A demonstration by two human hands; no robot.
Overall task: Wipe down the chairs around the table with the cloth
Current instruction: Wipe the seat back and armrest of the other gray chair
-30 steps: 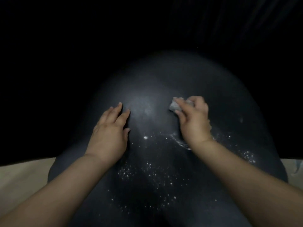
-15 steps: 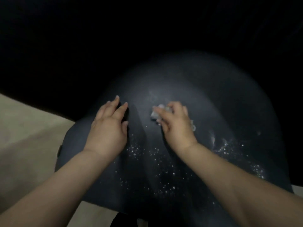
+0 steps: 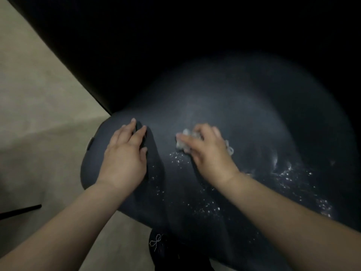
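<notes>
- Right hand (image 3: 210,153): fingers curled round a small, bunched whitish cloth (image 3: 183,141), which is pressed onto the dark chair seat (image 3: 224,106) approx. at the seat's middle. Only the cloth's left end + a bit by the little-finger side are seen; the rest is hidden under the palm.
- Left hand (image 3: 125,159): laid flat on the seat, palm down, fingers straight and slightly spread, nothing held. It is placed on the seat's left part, near the left edge, w/ fingertips pointed toward the far side.
- Both forearms are seen reaching in from the near edge of the view, bare, cut off at the bottom corners.
- White specks (image 3: 197,208) are scattered over the near part of the seat, between the wrists and to the right of the right hand; whether droplets or dust can't be told. A smeared whitish streak (image 3: 281,169) is seen toward the seat's right side.
- Seat's far and right edges are lost in darkness; outline blurred there.
- Pale floor (image 3: 39,114) is seen left of the seat. A thin dark bar (image 3: 21,211) lies on it, cut off at the left edge of the view.
- Below the seat's near edge, dark fabric w/ a small beaded bow (image 3: 155,241) is seen; what it belongs to can't be made out.
- No containers in view.
</notes>
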